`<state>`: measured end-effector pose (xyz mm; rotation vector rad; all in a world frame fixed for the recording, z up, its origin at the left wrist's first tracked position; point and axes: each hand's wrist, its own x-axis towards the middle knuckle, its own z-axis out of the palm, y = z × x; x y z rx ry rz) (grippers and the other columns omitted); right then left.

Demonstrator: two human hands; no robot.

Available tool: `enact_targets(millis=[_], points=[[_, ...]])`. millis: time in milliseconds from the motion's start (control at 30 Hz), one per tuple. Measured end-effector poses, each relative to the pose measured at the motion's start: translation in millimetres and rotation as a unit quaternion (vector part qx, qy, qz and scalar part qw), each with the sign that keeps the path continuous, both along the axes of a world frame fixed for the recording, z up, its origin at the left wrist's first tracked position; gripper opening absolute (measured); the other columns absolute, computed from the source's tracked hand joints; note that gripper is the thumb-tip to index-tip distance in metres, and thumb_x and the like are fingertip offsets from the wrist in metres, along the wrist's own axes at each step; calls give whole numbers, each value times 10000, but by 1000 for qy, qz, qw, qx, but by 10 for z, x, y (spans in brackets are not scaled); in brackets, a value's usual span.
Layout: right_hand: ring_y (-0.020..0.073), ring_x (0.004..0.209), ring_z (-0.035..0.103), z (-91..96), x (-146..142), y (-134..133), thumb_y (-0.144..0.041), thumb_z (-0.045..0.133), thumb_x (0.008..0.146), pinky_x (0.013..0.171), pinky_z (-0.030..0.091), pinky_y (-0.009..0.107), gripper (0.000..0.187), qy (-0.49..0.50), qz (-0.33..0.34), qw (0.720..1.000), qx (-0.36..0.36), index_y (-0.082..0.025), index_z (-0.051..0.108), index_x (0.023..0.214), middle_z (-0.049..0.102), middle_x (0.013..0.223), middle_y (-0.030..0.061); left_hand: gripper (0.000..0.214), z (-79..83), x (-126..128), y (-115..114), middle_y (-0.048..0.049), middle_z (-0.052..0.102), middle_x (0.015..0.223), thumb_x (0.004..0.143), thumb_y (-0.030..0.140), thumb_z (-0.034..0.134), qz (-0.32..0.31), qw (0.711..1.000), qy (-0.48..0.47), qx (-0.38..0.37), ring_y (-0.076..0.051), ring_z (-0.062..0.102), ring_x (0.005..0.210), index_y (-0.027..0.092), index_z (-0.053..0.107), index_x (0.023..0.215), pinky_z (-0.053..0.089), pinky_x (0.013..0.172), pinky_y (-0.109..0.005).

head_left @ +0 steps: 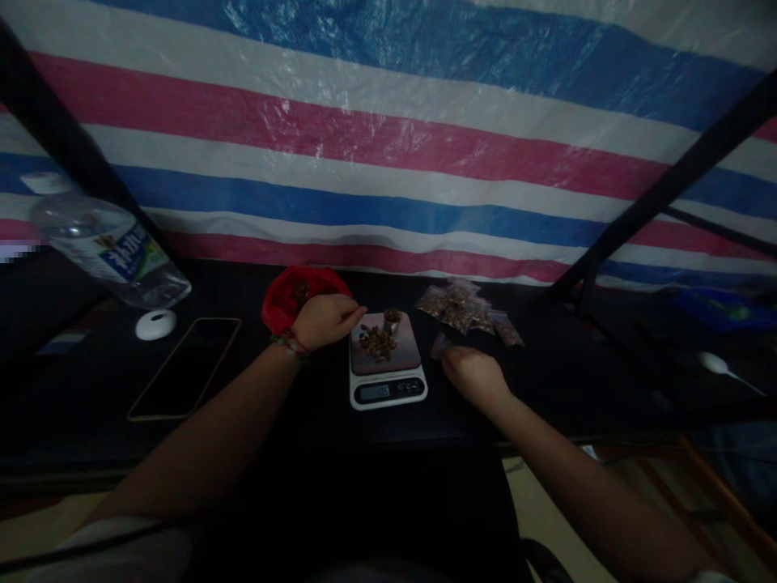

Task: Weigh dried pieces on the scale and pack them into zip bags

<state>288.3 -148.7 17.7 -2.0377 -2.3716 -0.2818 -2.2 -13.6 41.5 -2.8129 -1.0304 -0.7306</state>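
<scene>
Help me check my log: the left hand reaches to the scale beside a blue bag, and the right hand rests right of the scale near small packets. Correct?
The bag is red, not blue; the head view shows it. The left hand does reach to the scale, and the right hand rests right of it near the small packets.

The lone head camera looks forward and down, close over the dark table [576,397], facing a striped tarp [388,146].

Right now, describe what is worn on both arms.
The left hand and right hand are bare, ungloved. A red, green and white wristband sits on the left wrist. Forearms are uncovered; a pale sleeve shows at the left upper arm.
</scene>
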Motion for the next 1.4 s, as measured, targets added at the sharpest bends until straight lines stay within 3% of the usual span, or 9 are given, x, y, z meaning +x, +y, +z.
enact_targets(millis=[67,167,267,400,667,933,1200,1300,1400], points=[[193,848,669,193,16,47,-268,475,908,756,507,278,221,54,35,994,88,-168,666,955,710,949,85,413,40,-1,-46,-58,624,692,933,386,369,-10,999,-41,8,-158,581,663,155,633,715,413,613,-273],[178,966,645,482,-127,181,-255,490,911,878,492,296,209,172,141,942,251,-175,658,1006,698,1038,77,391,89,18,-143,-96,660,890,865,467,480,-59,988,-140,26,-212,614,843,145,642,1015,469,754,-328],[182,1021,617,639,-476,371,-220,527,894,921,479,352,183,226,266,889,295,-207,660,1018,694,1035,58,892,82,61,-225,-154,590,1183,696,645,612,-122,965,-225,56,-300,566,1065,138,370,1389,443,913,-430],[191,997,603,559,-966,586,-226,546,883,871,491,382,158,267,345,845,309,-236,675,973,684,962,48,1170,49,83,-251,-198,443,1358,599,726,644,-127,938,-304,109,-349,486,1188,156,124,1479,393,979,-492],[200,926,603,238,-1192,571,-201,530,842,813,510,391,238,363,368,796,313,-247,644,1046,642,905,47,758,140,11,-295,-117,603,1122,702,576,649,-135,934,-307,121,-273,570,1056,191,414,1311,454,912,-430],[206,947,614,316,-1063,448,-207,472,850,808,508,386,341,464,331,780,258,-241,551,1180,653,1012,73,801,117,57,-298,-96,623,1096,727,272,672,-126,943,-277,137,-237,585,1025,209,261,1412,478,882,-406],[185,975,635,313,-1085,522,-190,485,876,844,507,347,211,432,277,834,203,-221,665,981,692,998,59,635,96,82,-268,-93,614,1161,806,157,554,-168,964,-153,135,-225,558,1096,224,311,1389,400,999,-474],[179,868,660,276,-1065,583,-159,533,836,787,517,330,185,424,259,851,170,-216,702,886,714,883,43,659,129,72,-264,-94,578,1236,812,218,608,-202,965,-124,117,-224,536,1142,257,306,1395,365,1037,-472],[164,838,659,273,-1016,635,-156,571,812,762,522,307,182,472,233,833,171,-232,720,881,714,876,31,915,94,30,-174,-153,427,1395,674,483,742,-200,958,-189,78,-310,422,1270,267,261,1422,330,1053,-526]])
